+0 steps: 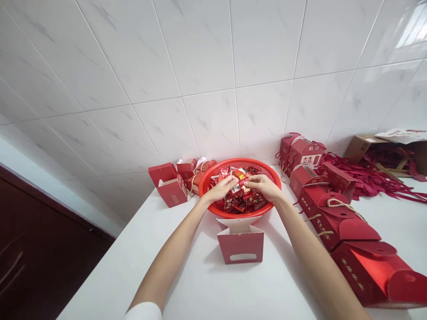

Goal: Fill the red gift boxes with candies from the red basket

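Observation:
Both hands are over a round red plastic basket (274,174) heaped with wrapped candies (233,205). My left hand (223,188) pinches a red-and-white candy packet (236,188) at its thumb and fingertips. From the other side, my right hand (263,186) has its fingers closed on a red candy packet (246,190) with gold print. The two packets are close together and partly overlap. Between my forearms, in front of the basket, a red gift box (240,245) stands upright with its top flaps apart; its inside is mostly hidden.
Several red gift boxes (355,226) line the right side, near a pile of dark red ribbons (363,175) and a cardboard carton (358,149). More red boxes (171,192) stand left of the basket. A tiled wall (213,120) borders the white table (140,249) at the back.

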Motion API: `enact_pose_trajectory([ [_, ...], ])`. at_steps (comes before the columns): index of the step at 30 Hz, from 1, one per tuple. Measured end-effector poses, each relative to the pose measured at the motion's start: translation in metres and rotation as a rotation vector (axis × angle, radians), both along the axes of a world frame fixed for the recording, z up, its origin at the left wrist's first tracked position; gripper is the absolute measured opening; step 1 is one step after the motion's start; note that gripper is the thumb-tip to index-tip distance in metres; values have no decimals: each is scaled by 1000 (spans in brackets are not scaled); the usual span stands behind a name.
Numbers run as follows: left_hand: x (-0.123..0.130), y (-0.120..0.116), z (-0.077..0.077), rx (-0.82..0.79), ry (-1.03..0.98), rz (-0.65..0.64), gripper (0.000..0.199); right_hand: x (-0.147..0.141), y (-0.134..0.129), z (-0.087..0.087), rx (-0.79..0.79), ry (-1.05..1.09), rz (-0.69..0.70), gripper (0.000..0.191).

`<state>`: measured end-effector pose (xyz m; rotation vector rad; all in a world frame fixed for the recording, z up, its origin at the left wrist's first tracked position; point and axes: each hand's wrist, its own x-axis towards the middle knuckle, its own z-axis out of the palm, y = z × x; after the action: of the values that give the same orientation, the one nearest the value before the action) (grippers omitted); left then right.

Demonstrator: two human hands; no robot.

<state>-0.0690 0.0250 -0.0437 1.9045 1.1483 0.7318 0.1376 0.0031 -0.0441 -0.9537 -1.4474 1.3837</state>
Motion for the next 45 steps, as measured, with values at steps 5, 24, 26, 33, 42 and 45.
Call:
enact_pose_trajectory([
  [5,-2,5,-2,-24,252,13,26,-1,1,0,-22,36,-132,36],
  [24,-16,1,-1,-59,-318,54,48,-1,4,-3,-103,319,-172,46],
  [26,-16,2,-1,-32,-349,70,49,-1,3,-3,-102,307,-162,46],
  [33,-15,3,-2,37,-361,71,48,-1,3,-5,-89,209,-101,44],
  [42,-12,-4,3,10,-355,11,44,-1,0,0,-104,190,-73,35],
  [45,-12,-1,3,-16,-347,32,35,0,1,-2,-83,185,-145,36],
])
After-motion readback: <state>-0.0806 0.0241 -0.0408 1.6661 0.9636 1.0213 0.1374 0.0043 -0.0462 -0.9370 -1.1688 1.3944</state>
